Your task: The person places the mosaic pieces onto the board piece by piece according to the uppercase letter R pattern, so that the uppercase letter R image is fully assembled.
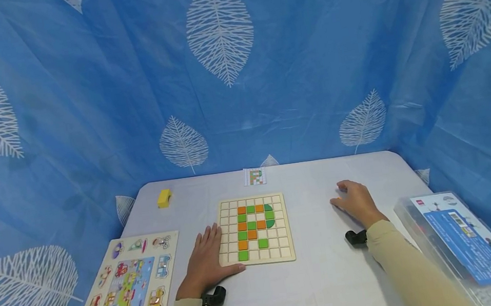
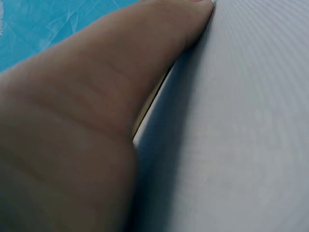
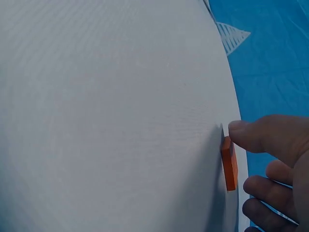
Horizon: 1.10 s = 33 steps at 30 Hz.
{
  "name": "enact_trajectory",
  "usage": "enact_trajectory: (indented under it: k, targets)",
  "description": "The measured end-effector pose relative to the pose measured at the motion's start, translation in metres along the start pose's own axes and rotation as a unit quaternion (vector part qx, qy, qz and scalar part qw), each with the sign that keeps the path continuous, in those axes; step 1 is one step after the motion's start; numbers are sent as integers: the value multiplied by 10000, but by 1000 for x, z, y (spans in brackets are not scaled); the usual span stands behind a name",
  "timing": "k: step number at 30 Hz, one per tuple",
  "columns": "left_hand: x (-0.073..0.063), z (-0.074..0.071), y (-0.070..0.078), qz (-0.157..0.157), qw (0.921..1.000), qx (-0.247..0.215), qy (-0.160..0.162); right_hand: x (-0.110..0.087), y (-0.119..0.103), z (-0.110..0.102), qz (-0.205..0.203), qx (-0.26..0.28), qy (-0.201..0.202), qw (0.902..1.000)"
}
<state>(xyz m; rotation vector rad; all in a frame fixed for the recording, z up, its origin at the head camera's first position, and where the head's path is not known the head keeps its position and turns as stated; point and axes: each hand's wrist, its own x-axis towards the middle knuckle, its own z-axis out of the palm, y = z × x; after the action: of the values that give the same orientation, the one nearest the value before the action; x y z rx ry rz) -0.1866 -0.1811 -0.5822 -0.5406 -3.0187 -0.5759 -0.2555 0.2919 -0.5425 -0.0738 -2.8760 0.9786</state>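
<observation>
My left hand (image 1: 205, 262) rests with straight fingers along the left edge of a square wooden grid board (image 1: 291, 242), its thumb at the front left corner. Green tiles (image 1: 263, 243) and orange tiles (image 1: 252, 234) sit in the board's cells, with rounded dark green pieces (image 1: 270, 220) at the right. To the right of the board, my right hand (image 1: 358, 204) is low over the table, thumb and fingers apart. An orange tile (image 3: 230, 164) is by the thumb tip in the right wrist view, between thumb and fingers. The left wrist view shows mostly the left thumb (image 2: 120, 58).
A small pattern card (image 1: 254, 176) lies behind the board, and a yellow block (image 1: 164, 198) at the back left. A vehicle peg puzzle (image 1: 164, 246) lies at the left. At the right edge is a clear plastic case (image 1: 404, 209). A blue leaf-patterned curtain (image 1: 290, 64) surrounds the table.
</observation>
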Motion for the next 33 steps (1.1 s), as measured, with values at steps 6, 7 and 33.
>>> enact_trajectory:
  k: [6,7,33]
  targets:
    - [0,1,-1,20,9999,-89,56,0,1,-3,-54,32,-145,9999]
    - [0,2,-1,21,9999,-97,69,0,1,-4,-32,57,-180,9998]
    - [1,3,-3,24,10000,-6,25,-10,-1,1,-320,144,103,9993]
